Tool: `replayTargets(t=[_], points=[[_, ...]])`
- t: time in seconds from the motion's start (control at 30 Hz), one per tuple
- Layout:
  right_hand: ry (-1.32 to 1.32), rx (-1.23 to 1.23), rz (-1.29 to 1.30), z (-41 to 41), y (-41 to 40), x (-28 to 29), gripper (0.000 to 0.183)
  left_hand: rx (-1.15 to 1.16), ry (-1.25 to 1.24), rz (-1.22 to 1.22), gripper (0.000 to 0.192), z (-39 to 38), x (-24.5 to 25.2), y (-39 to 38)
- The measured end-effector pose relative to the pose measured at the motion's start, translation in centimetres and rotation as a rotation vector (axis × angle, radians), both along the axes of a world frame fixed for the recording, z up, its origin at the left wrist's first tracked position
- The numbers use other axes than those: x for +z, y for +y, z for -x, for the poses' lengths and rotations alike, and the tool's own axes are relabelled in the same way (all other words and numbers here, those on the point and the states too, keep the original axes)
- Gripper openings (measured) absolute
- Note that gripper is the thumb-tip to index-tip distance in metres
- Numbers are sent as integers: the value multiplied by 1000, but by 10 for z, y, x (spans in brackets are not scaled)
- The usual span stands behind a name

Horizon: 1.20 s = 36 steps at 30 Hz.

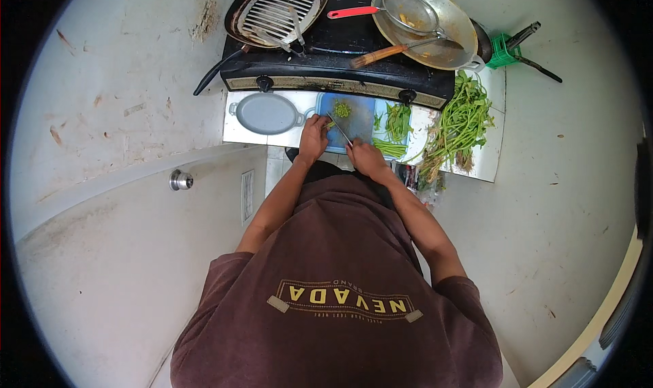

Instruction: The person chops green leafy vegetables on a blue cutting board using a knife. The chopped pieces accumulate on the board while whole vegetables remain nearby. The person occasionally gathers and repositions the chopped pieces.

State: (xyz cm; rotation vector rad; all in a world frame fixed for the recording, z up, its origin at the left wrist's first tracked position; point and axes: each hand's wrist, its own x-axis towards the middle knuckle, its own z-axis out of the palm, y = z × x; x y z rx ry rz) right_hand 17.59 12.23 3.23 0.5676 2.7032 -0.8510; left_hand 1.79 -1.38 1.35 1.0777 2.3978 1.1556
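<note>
My left hand (pixel 314 135) holds green stems (pixel 330 125) against a blue cutting board (pixel 361 113). In my right hand (pixel 366 156) is a kitchen knife (pixel 341 129), its blade slanting up and left with the tip near the stems. A small heap of chopped green stems (pixel 342 109) lies on the board above the blade. Right of the board, a light blue tray holds leafy greens (pixel 398 121) and a row of cut stems (pixel 390 148). Farther right, a large bunch of rooted leafy greens (pixel 461 115) spreads over the white tiled counter (pixel 497 153).
A grey oval dish (pixel 266 113) sits left of the board. Behind stands a black gas stove (pixel 336 71) bearing a grill pan (pixel 278 13) with tongs and a wok (pixel 459 20) with a strainer (pixel 410 13) and a wooden-handled spatula (pixel 380 56). A green basket (pixel 502 51) is at right.
</note>
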Motion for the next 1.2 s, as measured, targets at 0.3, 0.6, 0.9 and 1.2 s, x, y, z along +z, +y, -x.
replayTargets(t=[0.3, 0.6, 0.9, 1.2], points=[[50, 3, -3, -2, 1, -8, 45, -12, 4, -16, 30, 0, -1, 0], [47, -10, -26, 17, -4, -10, 45, -1, -5, -5, 30, 0, 2, 1], [-7, 11, -21, 1, -4, -10, 43, 21, 15, 6, 28, -2, 0, 1], [5, -3, -12, 4, -2, -7, 44, 49, -6, 17, 26, -2, 5, 2]])
